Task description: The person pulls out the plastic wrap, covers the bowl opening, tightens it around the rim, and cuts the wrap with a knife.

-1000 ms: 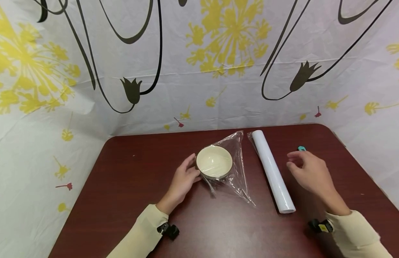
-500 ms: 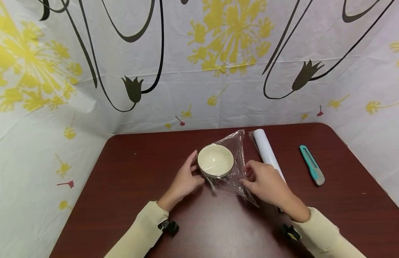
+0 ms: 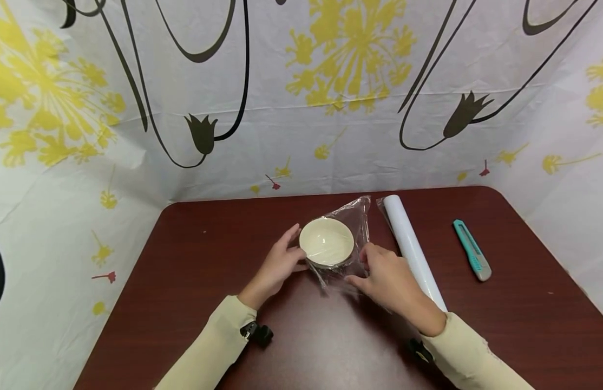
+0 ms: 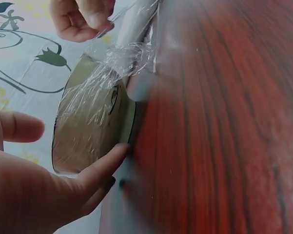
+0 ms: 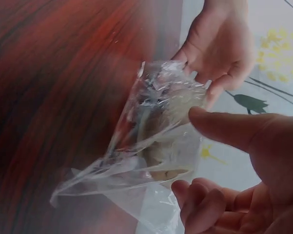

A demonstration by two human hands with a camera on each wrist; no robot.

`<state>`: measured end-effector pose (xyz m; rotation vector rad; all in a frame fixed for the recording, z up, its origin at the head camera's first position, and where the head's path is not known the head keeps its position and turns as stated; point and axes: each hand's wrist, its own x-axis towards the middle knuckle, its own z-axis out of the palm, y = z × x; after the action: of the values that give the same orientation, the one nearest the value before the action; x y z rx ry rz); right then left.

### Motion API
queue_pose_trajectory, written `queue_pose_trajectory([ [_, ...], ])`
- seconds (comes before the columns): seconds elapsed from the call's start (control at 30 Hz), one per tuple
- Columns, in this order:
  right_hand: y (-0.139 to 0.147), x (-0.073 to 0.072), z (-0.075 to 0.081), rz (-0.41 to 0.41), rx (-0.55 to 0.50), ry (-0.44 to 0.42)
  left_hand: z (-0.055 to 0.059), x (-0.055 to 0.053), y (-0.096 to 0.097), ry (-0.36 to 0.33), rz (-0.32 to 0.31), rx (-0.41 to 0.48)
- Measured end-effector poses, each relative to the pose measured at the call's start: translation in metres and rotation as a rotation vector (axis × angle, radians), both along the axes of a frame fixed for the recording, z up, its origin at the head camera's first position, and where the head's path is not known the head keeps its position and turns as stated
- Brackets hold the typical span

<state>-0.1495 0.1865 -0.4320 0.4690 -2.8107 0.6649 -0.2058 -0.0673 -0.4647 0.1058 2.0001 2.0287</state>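
A cream bowl (image 3: 326,242), wrapped in clear plastic film (image 3: 357,216), stands upright on the brown table. Loose film spreads out to its right and front. My left hand (image 3: 279,265) rests against the bowl's left side, its fingers low along the wall and its thumb apart in the left wrist view. Over the film just right of the bowl is my right hand (image 3: 394,279). In the right wrist view its thumb (image 5: 229,127) and bent fingers (image 5: 205,202) stand apart, close to the film; whether they touch it is hard to tell.
A white roll (image 3: 411,244) lies slantwise right of the bowl, partly behind the right forearm. Farther right lies a teal utility knife (image 3: 472,249). A patterned cloth (image 3: 262,108) hangs behind the table (image 3: 223,233) and at both sides.
My right hand has moved left from beside the utility knife, across the roll, to the film by the bowl, uncovering the knife. The left hand has stayed at the bowl.
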Motion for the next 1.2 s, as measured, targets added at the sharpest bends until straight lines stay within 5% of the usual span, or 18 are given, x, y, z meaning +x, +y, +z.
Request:
queue_pose_trajectory([
  [0.3, 0.002, -0.009, -0.005, 0.023, -0.02, -0.018, -0.002, 0.0, 0.007, -0.009, 0.015, 0.008],
  [0.77, 0.003, -0.018, -0.012, 0.095, -0.11, 0.197, 0.004, -0.002, 0.01, 0.011, 0.038, 0.008],
  [1.07, 0.007, -0.028, -0.02, 0.109, -0.132, 0.08, 0.004, -0.001, 0.011, 0.012, 0.055, 0.004],
  [1.2, 0.007, -0.031, -0.021, 0.119, -0.115, 0.107, 0.003, -0.002, 0.012, 0.017, 0.061, -0.007],
])
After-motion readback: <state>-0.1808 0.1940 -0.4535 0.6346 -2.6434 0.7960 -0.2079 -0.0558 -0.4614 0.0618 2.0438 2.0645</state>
